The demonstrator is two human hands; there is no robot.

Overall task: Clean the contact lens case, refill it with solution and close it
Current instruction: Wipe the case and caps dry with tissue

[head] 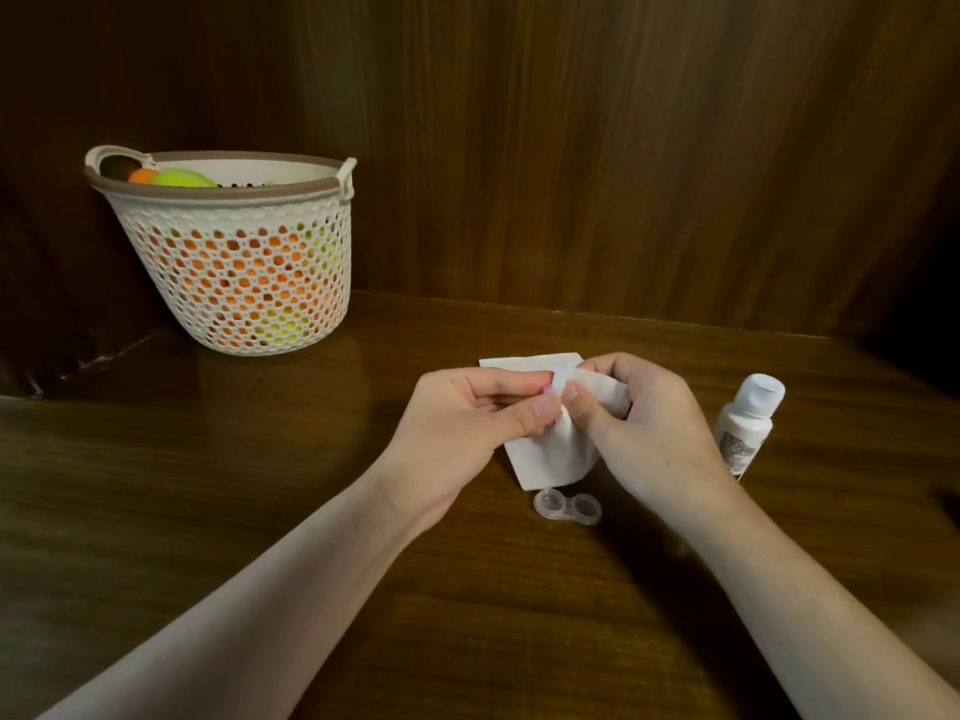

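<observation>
Left hand (pixel 467 407): centre of the frame, thumb and fingertips pinched on a small pale part with a pinkish edge; probably a cap of the case, though too little shows to be sure.
Right hand (pixel 644 423): just right of centre, touching the left, fingers closed on a white tissue (pixel 550 449) and pressing a fold of it against that small part.
Tissue: hangs below both hands; a second white corner shows behind them, and I cannot tell whether it is the same sheet or another lying on the tabletop (pixel 260 485).
Contact lens case (pixel 567 506): clear, two wells, on the tabletop just below the tissue, lower centre; both wells look uncapped.
Solution bottle (pixel 748 423): white, cap on, leaning at right of the frame, just beside the right wrist.
Basket (pixel 234 262): upper left, white mesh, orange and yellow-green things inside; no part in the task.
Progress: cleaning appears under way, with one small part being wiped.
Left to do: by my reading, finish wiping, fill both wells from the bottle, close the caps.
Hidden: the pinched part is mostly covered by fingers and tissue; the other cap is not visible; whether the wells are dry or wet cannot be made out; the bottle label is unreadable.
</observation>
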